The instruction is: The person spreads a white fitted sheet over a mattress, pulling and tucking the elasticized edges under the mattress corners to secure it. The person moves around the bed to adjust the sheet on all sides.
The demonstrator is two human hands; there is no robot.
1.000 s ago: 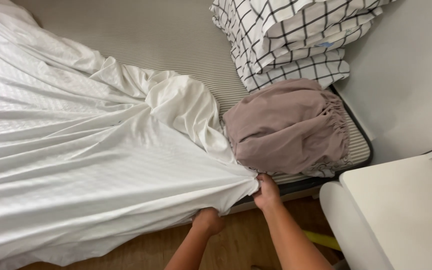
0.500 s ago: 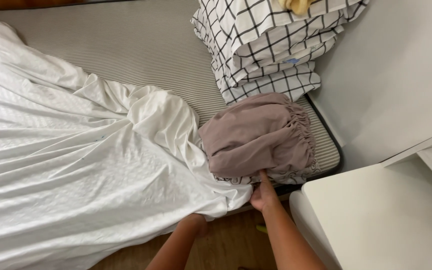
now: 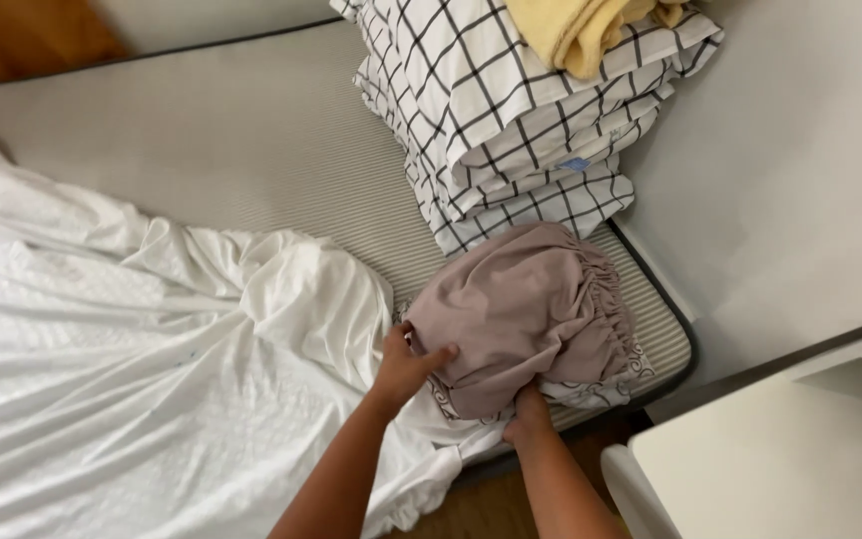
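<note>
Head view: mauve fitted sheet [image 3: 531, 309] is gripped by left hand [image 3: 406, 367] and right hand [image 3: 528, 414], hemmed by white duvet [image 3: 132, 369] and checked pillows [image 3: 511, 110].

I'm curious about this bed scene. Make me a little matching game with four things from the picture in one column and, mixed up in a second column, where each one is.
Things:
1. yellow blanket
2. checked pillows
3. mauve fitted sheet
4. white sheet

Places:
A. spread over the left part of the mattress
B. gripped by the left hand and right hand at the near corner
C. on top of the pile
D. stacked against the wall

Pairs: 1-C, 2-D, 3-B, 4-A
</note>
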